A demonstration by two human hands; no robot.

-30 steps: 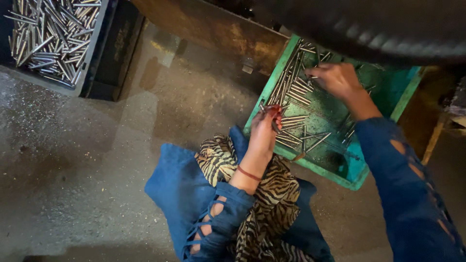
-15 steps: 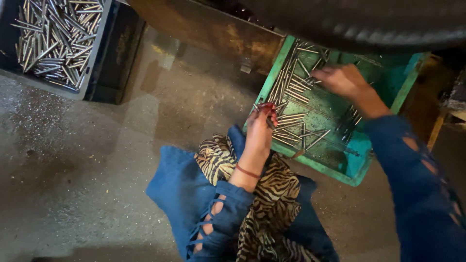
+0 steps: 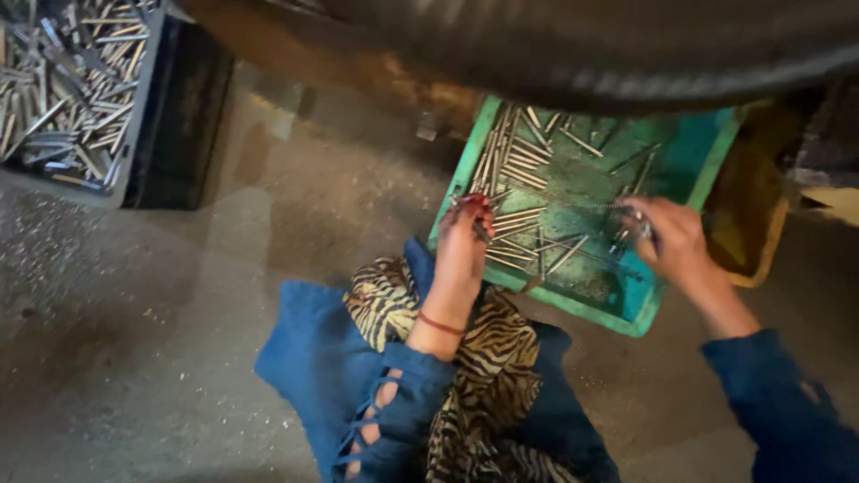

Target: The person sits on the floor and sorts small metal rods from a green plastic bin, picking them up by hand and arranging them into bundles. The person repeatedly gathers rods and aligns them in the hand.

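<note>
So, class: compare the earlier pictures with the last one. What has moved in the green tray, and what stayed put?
The right hand has come from the tray's far side to its near right part and grips a few metal pins. The left hand stays at the green tray's left edge, holding pins. The tray, the loose pins in it and the dark crate of pins have not moved.

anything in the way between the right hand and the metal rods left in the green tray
Nothing visible. The right hand is already inside the green tray, fingers on a few metal rods. The left hand grips rods at the tray's near-left edge, apart from it.
</note>
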